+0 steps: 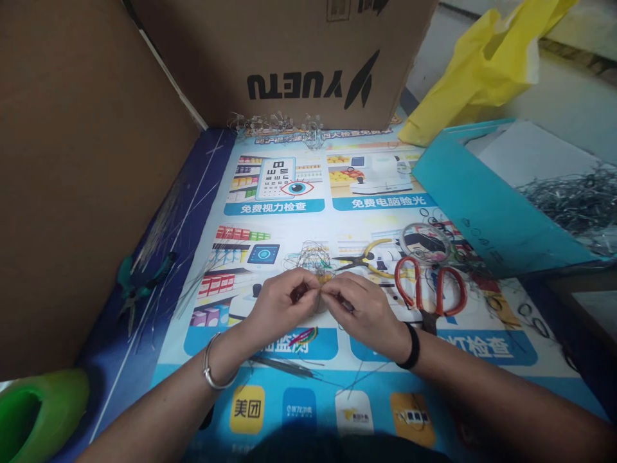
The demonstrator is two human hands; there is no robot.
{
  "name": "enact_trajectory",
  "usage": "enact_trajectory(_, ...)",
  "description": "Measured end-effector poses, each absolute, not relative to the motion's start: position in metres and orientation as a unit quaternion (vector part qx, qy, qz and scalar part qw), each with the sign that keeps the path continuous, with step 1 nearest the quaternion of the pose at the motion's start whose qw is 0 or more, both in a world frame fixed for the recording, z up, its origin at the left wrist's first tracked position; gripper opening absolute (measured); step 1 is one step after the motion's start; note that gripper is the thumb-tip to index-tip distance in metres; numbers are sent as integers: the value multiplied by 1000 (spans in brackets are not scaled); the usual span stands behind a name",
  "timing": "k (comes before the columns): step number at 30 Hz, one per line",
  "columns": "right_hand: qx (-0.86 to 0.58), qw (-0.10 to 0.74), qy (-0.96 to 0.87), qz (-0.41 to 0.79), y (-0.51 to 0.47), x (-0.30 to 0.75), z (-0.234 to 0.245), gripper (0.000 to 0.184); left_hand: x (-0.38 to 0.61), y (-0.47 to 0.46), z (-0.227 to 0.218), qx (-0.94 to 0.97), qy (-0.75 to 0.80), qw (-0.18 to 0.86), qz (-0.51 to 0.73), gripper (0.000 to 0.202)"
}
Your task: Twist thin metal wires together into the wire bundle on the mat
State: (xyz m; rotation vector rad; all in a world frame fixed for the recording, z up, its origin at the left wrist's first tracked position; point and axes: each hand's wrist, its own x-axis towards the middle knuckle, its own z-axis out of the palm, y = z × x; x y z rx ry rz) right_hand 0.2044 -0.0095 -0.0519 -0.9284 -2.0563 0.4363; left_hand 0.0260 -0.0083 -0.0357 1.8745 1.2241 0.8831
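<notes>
My left hand (282, 299) and my right hand (369, 312) meet over the middle of the printed mat (308, 218), fingertips pinched close together. What lies between the fingertips is too small to make out. Just beyond them is a tangle of thin wire (314, 257), with bits of green and yellow near its lower edge. Yellow-handled pliers (373, 259) lie past my right hand, and red-handled scissors (431, 292) are to its right. Below my hands are a small bundle of coloured strands (303, 337) and several dark, straight wires (284, 366).
Cardboard walls (289, 38) close off the back and left. At right stands a turquoise box (477, 212) of tangled wire (573, 206), below a yellow bag (472, 71). A round clear dish (425, 243), teal pliers (132, 289), green tape roll (62, 405) and wire pieces (313, 132) lie around.
</notes>
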Motion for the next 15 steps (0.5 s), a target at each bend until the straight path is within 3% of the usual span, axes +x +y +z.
enact_trajectory(7,-402,431,-776,225,-8,207,-53,16,24,-6,-36,705,474,407,337,5)
enact_trajectory(15,-378,435,-783,234,-4,205,-53,11,24,-7,-36,715,469,389,342,7)
